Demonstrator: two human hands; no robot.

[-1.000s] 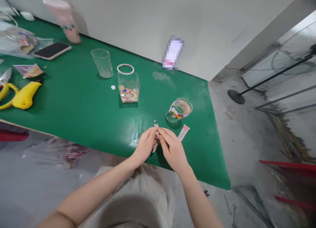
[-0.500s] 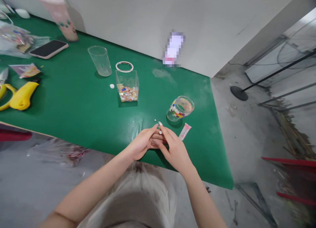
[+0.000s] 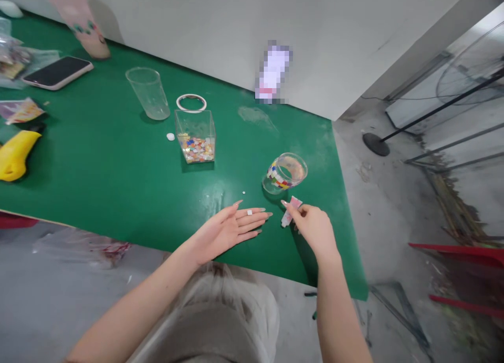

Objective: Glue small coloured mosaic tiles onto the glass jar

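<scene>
My left hand (image 3: 228, 229) lies palm up with fingers stretched flat over the green table (image 3: 118, 169), and a tiny white square tile (image 3: 249, 212) rests on its fingers. My right hand (image 3: 311, 227) is pinched on a small pink and white tube (image 3: 292, 210) lying just right of the left fingertips. Behind the tube lies a clear round jar (image 3: 284, 172) on its side, with a band of coloured tiles stuck around it. A speck of white (image 3: 244, 193) lies on the table close by.
A square clear box of coloured tiles (image 3: 196, 137), a white ring (image 3: 191, 103), a clear cup (image 3: 148, 93) and a white bead (image 3: 170, 137) stand further back. A phone (image 3: 58, 72), a pink tumbler (image 3: 81, 27) and a yellow tool (image 3: 13, 156) are at the left. The table edge drops off at right.
My hands, which were pinched together over a small tile, have parted. The left has opened flat with the tile on it; the right has moved right onto the pink tube.
</scene>
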